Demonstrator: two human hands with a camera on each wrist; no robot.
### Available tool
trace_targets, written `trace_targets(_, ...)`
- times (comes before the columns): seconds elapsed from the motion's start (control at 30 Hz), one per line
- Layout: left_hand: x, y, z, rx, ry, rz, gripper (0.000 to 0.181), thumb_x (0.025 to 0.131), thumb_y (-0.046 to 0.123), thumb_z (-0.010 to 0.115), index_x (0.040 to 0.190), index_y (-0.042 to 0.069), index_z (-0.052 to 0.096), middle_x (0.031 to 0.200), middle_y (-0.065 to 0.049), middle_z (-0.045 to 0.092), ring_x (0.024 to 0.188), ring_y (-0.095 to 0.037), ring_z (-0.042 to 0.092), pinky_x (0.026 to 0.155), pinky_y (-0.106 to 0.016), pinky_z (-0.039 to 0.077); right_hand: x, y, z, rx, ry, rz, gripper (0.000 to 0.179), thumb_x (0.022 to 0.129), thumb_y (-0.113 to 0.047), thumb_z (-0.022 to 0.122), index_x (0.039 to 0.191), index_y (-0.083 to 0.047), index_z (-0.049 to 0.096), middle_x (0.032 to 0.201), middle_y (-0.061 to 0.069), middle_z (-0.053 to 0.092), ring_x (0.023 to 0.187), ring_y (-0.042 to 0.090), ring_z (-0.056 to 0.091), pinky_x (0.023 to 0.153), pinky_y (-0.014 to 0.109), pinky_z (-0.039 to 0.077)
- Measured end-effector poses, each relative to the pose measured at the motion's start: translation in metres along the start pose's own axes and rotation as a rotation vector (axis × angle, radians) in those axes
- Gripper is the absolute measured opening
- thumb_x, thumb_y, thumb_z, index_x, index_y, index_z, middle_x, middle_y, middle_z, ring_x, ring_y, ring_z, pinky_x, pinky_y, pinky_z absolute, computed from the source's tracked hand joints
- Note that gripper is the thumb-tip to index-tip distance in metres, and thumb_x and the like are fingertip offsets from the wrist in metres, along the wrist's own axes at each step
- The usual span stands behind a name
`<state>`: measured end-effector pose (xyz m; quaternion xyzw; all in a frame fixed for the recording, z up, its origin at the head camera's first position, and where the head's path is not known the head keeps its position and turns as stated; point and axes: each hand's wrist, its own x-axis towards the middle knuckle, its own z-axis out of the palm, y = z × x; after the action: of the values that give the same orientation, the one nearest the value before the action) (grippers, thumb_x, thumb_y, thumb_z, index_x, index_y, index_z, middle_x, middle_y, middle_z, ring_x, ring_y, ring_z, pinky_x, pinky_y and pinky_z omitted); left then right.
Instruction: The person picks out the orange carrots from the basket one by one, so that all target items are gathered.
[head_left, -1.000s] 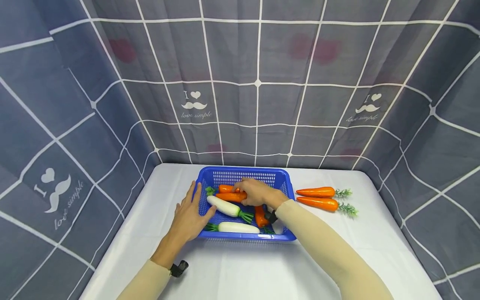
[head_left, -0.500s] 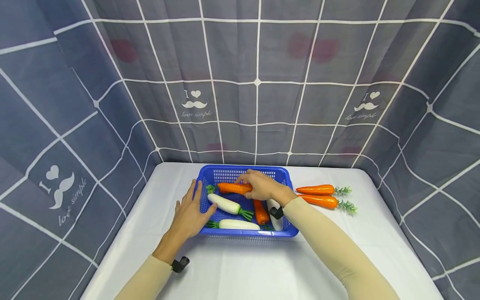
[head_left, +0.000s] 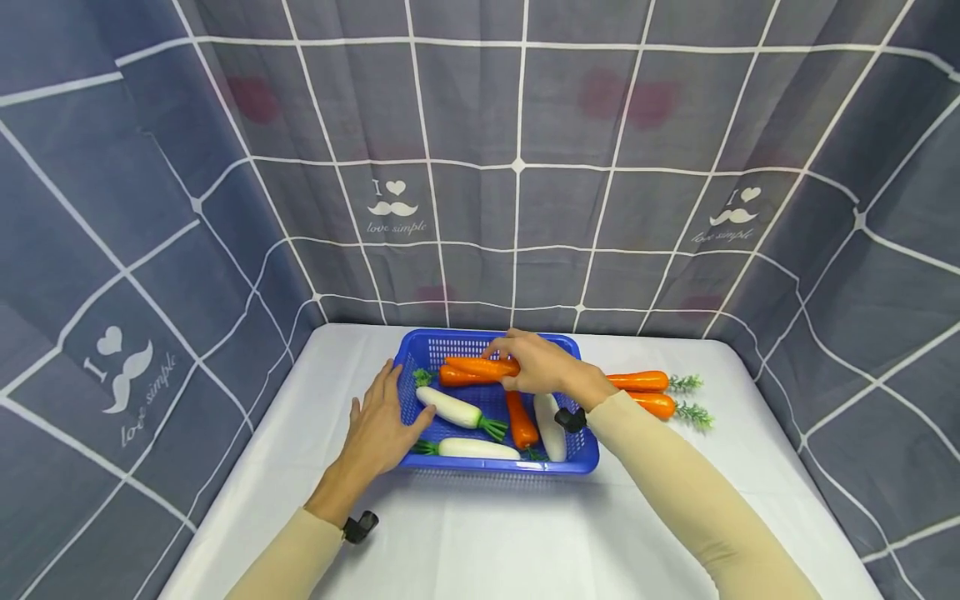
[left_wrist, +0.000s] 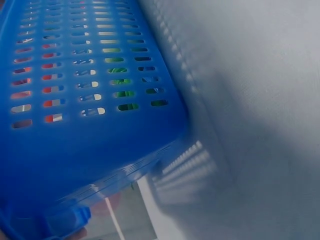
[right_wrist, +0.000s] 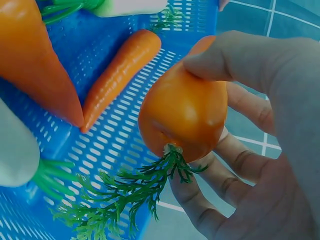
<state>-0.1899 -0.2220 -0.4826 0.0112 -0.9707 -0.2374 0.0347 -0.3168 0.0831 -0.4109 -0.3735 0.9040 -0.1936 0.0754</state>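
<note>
My right hand (head_left: 540, 364) holds a carrot (right_wrist: 185, 115) by its thick end, thumb on one side and fingers on the other. Its leafy green top hangs toward the right wrist camera. In the head view this carrot lies over another carrot (head_left: 456, 377) at the back of the blue basket (head_left: 495, 468). My left hand (head_left: 372, 429) rests along the basket's left rim, fingers extended and thumb reaching over the edge. A third carrot (head_left: 521, 422) lies in the basket beside white radishes: one near the left hand (head_left: 448, 407), one along the front (head_left: 477, 448), one at the right (head_left: 551, 427).
Two more carrots (head_left: 657, 405) lie on the white tabletop (head_left: 480, 533) right of the basket, partly behind the right forearm. A grey checked curtain (head_left: 465, 200) encloses the back and both sides. The left wrist view shows mostly the basket's slotted wall (left_wrist: 90, 145).
The right hand has lifted the carrot and shifted it back and to the right within the basket, uncovering the right-hand radish. The left hand has stayed at the left rim.
</note>
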Motion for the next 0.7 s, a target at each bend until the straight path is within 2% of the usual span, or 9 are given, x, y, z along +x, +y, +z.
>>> trace_targets(0.23,-0.003,-0.001,-0.002,-0.013,-0.032,0.013,0.110,0.112,0.069,0.063,0.188,0.006,0.015,0.198,-0.019,0.006,0.181,-0.051,0.021,0.133,-0.094,0.018,-0.016,0.001,-0.009,-0.041,0.014,0.011,0.051,0.099,-0.020,0.086,0.149,-0.026,0.079,0.126,0.006,0.071,0.107,0.023,0.068,0.092,0.042,0.067)
trace_targets(0.43,-0.003,0.000,-0.003,-0.006,-0.047,0.032,0.112,0.111,0.069,0.064,0.189,0.010,0.008,0.199,-0.015,0.001,0.183,-0.050,0.017,0.134,-0.093,0.018,-0.036,0.009,-0.017,-0.065,0.038,0.026,0.050,0.098,-0.023,0.087,0.147,-0.027,0.080,0.131,0.007,0.073,0.106,0.023,0.067,0.093,0.045,0.065)
trace_targets(0.7,-0.007,0.000,-0.002,0.015,-0.023,0.033,0.111,0.112,0.067,0.064,0.188,0.008,0.010,0.199,-0.018,0.003,0.182,-0.051,0.019,0.136,-0.091,0.016,-0.058,0.015,-0.023,-0.064,0.057,0.035,0.048,0.098,-0.021,0.088,0.145,-0.023,0.081,0.128,0.005,0.072,0.103,0.021,0.065,0.091,0.043,0.062)
